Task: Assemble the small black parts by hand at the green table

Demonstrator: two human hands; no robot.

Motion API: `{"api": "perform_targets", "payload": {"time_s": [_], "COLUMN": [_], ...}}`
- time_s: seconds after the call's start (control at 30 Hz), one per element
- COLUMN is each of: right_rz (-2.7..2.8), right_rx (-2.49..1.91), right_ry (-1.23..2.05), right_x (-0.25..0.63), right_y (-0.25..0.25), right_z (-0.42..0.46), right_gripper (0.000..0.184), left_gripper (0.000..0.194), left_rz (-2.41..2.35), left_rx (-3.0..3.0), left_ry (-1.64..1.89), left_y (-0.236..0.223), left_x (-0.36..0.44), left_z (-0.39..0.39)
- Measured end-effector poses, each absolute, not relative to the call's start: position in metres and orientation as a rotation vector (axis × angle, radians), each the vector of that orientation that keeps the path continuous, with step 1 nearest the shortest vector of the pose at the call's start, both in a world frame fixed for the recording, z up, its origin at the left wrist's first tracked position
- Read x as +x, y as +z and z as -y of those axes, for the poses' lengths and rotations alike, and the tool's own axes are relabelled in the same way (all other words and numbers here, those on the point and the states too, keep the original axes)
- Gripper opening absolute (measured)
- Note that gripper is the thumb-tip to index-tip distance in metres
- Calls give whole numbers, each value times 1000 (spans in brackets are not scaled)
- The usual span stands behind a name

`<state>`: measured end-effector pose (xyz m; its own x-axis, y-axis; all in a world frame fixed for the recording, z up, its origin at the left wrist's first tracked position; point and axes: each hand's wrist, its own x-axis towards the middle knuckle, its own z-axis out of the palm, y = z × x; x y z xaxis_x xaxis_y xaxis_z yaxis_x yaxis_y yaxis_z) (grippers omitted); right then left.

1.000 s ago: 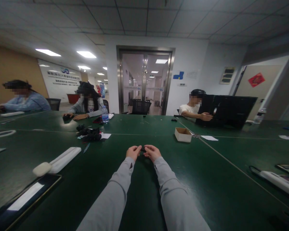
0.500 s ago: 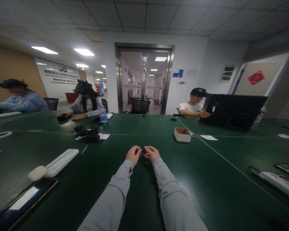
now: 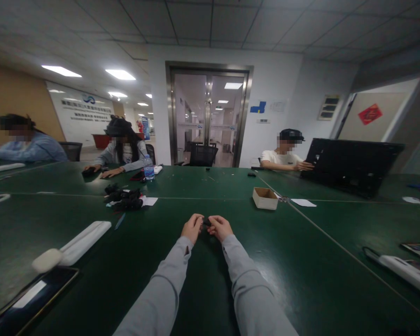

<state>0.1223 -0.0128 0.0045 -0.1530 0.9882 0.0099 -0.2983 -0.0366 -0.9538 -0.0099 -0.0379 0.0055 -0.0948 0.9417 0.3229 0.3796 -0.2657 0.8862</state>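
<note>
Above the green table (image 3: 203,280), my two hands meet in the middle of the view. My left hand (image 3: 193,227) is closed in a pinch at the left end of a small black object (image 3: 206,222). My right hand (image 3: 220,227) pinches the same object from the right, its fingers curled. The object's kind is too small to make out, and the fingers cover most of it. Grey sleeves reach down both of my arms.
An open cardboard box (image 3: 265,199) stands ahead to the right. Tangled black items (image 3: 125,198) lie ahead to the left, near a water bottle (image 3: 149,168). A phone (image 3: 33,298) and white power strip (image 3: 86,242) are at left. A co-worker holds a large black screen (image 3: 353,163).
My hands stay at nearly the same spot; the grip on the small black object has shifted slightly. The co-worker's black screen at right has moved right and tilted.
</note>
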Motion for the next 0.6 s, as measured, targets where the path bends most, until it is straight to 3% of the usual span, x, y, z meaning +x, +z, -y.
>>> {"api": "perform_targets", "payload": {"time_s": [0.37, 0.6], "right_rz": [1155, 1186], "right_rx": [-864, -876], "right_ry": [1427, 1422], "right_x": [121, 122], "right_y": [-3, 0], "right_z": [8, 10], "right_gripper": [45, 42], "left_gripper": [26, 20], "left_rz": [-1512, -1476], "left_rx": [1584, 1572], "left_ry": [1453, 1405], "left_y": [-5, -3], "left_x": [-12, -12], "left_z": [28, 29]}}
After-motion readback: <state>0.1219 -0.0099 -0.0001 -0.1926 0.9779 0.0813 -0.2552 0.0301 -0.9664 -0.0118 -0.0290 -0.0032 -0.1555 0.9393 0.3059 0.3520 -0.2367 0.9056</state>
